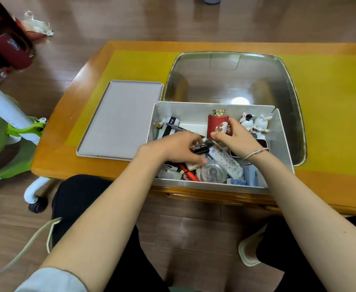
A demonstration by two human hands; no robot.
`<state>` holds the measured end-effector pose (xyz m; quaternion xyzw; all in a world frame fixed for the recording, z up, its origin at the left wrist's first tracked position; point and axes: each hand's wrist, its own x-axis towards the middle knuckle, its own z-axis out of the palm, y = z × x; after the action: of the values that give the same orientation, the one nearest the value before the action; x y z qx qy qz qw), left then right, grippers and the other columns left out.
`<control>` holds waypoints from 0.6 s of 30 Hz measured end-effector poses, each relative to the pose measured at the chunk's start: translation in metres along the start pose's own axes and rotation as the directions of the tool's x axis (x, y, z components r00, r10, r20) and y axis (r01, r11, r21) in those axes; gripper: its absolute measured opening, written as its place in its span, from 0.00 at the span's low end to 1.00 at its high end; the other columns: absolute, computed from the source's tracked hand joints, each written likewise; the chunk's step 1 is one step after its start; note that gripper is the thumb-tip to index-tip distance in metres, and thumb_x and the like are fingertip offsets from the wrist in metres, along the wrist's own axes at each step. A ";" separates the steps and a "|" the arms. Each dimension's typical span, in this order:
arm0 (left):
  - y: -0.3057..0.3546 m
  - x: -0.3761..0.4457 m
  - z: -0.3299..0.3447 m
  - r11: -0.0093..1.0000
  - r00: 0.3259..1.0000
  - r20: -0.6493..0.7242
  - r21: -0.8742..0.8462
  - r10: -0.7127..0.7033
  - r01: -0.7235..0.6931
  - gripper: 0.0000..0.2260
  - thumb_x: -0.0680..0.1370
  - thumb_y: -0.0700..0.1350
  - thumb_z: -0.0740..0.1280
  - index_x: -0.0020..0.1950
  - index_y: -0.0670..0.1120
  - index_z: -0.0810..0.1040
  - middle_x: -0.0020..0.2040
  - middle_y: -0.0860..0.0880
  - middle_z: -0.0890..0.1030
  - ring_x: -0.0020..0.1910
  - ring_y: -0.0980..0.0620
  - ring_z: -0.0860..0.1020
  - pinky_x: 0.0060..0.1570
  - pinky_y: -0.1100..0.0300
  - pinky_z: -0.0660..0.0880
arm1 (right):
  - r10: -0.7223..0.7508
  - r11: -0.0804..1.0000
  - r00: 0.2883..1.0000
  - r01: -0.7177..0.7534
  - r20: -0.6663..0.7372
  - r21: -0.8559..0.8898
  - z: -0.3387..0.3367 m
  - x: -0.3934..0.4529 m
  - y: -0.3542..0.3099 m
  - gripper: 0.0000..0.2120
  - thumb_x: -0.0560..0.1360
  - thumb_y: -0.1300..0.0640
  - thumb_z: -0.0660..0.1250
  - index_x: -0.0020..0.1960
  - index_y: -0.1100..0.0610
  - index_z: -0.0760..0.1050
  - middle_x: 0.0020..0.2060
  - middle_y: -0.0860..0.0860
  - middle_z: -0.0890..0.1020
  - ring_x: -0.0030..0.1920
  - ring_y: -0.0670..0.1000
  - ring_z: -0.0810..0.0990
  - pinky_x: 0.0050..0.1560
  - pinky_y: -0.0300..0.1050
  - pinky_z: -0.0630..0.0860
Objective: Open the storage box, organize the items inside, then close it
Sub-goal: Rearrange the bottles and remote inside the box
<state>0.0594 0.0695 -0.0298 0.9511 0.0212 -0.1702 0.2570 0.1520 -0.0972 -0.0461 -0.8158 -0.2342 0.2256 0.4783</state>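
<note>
- far left, a green and white chair point(8, 131) sits beside the wooden table point(63, 148).
- the grey lid point(120, 119) is off, lying flat on the table just left of the storage box point(194, 110).
- the box is open at the table's near edge, crammed with clutter.
- left hand point(173, 147) is down in the box's left half, fingers curled around black pens point(200, 149).
- below it, a clear round container point(214, 171) and a white remote point(225, 161).
- right hand point(234, 138) grips a red tin point(216, 126) with a gold cap, upright near the back wall.
- two rabbit figurines point(255, 123) stand in the back right corner.
- a shiny metal tray point(231, 76) lies behind the box.
</note>
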 end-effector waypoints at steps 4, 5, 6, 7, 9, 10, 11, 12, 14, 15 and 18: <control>0.004 -0.002 0.008 0.993 0.997 0.078 0.120 -0.026 0.017 0.30 0.68 0.60 0.74 0.66 0.50 0.71 0.61 0.50 0.70 0.61 0.49 0.67 0.60 0.51 0.70 | 0.012 0.998 1.000 -0.013 0.017 0.060 -0.003 -0.004 0.005 0.17 0.73 0.54 0.69 0.57 0.52 0.66 0.44 0.47 0.78 0.41 0.43 0.78 0.39 0.33 0.74; 0.005 -0.003 0.006 0.994 0.998 0.059 0.109 -0.012 0.005 0.24 0.70 0.56 0.74 0.62 0.49 0.73 0.58 0.49 0.71 0.58 0.49 0.68 0.58 0.52 0.71 | 0.015 0.998 1.000 -0.017 0.026 0.055 -0.004 -0.003 0.006 0.17 0.73 0.53 0.69 0.58 0.52 0.66 0.45 0.48 0.78 0.42 0.44 0.78 0.42 0.36 0.74; 0.005 -0.005 0.004 0.995 1.000 0.025 0.095 0.005 -0.007 0.17 0.72 0.51 0.74 0.56 0.48 0.74 0.55 0.49 0.71 0.56 0.48 0.70 0.55 0.53 0.71 | 0.019 0.998 0.999 -0.021 0.035 0.052 -0.005 -0.003 0.006 0.17 0.73 0.53 0.69 0.58 0.52 0.66 0.47 0.49 0.78 0.43 0.45 0.78 0.45 0.40 0.75; 0.003 -0.007 -0.001 0.997 1.000 -0.023 0.083 0.013 -0.011 0.11 0.72 0.46 0.73 0.51 0.47 0.74 0.52 0.48 0.72 0.53 0.47 0.73 0.51 0.54 0.72 | 0.023 0.998 0.999 -0.025 0.042 0.054 -0.005 -0.003 0.006 0.17 0.73 0.53 0.69 0.58 0.52 0.66 0.49 0.51 0.78 0.44 0.46 0.78 0.47 0.42 0.75; -0.005 -0.014 -0.013 0.999 0.992 -0.127 0.039 -0.013 0.018 0.07 0.74 0.40 0.69 0.46 0.46 0.72 0.46 0.48 0.75 0.50 0.46 0.75 0.44 0.57 0.69 | 0.026 0.998 0.998 -0.029 0.064 0.050 -0.004 -0.004 0.006 0.18 0.74 0.52 0.68 0.59 0.53 0.66 0.52 0.54 0.76 0.46 0.48 0.78 0.47 0.43 0.76; -0.009 -0.019 -0.020 0.999 0.985 -0.167 -0.010 -0.040 0.039 0.07 0.75 0.39 0.68 0.47 0.46 0.71 0.45 0.49 0.76 0.48 0.46 0.76 0.43 0.58 0.68 | 0.026 0.999 0.997 -0.029 0.077 0.036 -0.003 -0.004 0.006 0.19 0.74 0.51 0.68 0.60 0.53 0.66 0.51 0.54 0.76 0.46 0.49 0.78 0.45 0.42 0.75; -0.013 -0.023 -0.026 0.996 0.979 -0.192 -0.071 -0.070 0.057 0.07 0.76 0.39 0.68 0.49 0.46 0.71 0.45 0.50 0.77 0.48 0.47 0.77 0.43 0.58 0.69 | 0.024 0.999 0.996 -0.026 0.085 0.024 -0.002 -0.004 0.006 0.19 0.74 0.51 0.68 0.60 0.54 0.65 0.50 0.53 0.77 0.45 0.48 0.78 0.43 0.41 0.74; -0.016 -0.026 -0.030 0.988 0.975 -0.199 -0.135 -0.102 0.076 0.09 0.76 0.38 0.68 0.53 0.47 0.71 0.46 0.51 0.78 0.47 0.49 0.77 0.45 0.58 0.71 | 0.023 1.000 0.996 -0.025 0.088 0.019 -0.001 -0.003 0.006 0.18 0.74 0.51 0.68 0.59 0.53 0.65 0.47 0.51 0.77 0.42 0.46 0.77 0.40 0.38 0.73; -0.019 -0.029 -0.035 0.973 0.975 -0.172 -0.208 -0.139 0.102 0.17 0.76 0.38 0.69 0.61 0.48 0.68 0.47 0.51 0.79 0.47 0.51 0.78 0.47 0.59 0.74 | 0.025 0.999 0.996 -0.028 0.086 0.028 0.000 -0.003 0.005 0.18 0.74 0.52 0.68 0.58 0.53 0.65 0.43 0.48 0.77 0.39 0.44 0.76 0.37 0.36 0.70; -0.020 -0.029 -0.034 0.973 0.978 -0.155 -0.204 -0.137 0.104 0.20 0.75 0.37 0.69 0.63 0.49 0.67 0.48 0.51 0.79 0.47 0.51 0.78 0.47 0.60 0.74 | 0.027 0.999 0.996 -0.030 0.085 0.030 0.001 -0.002 0.005 0.18 0.74 0.52 0.68 0.58 0.54 0.65 0.43 0.47 0.76 0.39 0.44 0.76 0.37 0.36 0.70; -0.019 -0.023 -0.025 0.993 0.989 -0.120 -0.086 -0.089 0.079 0.24 0.73 0.37 0.70 0.66 0.51 0.68 0.54 0.50 0.78 0.50 0.51 0.76 0.45 0.62 0.71 | 0.020 1.000 0.997 -0.019 0.079 -0.007 0.004 -0.002 0.006 0.18 0.74 0.51 0.68 0.58 0.55 0.65 0.42 0.45 0.73 0.39 0.44 0.76 0.37 0.38 0.71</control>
<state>0.0433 0.0998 -0.0107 0.9469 0.0839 -0.1204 0.2860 0.1493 -0.0987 -0.0529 -0.8101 -0.2457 0.2617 0.4637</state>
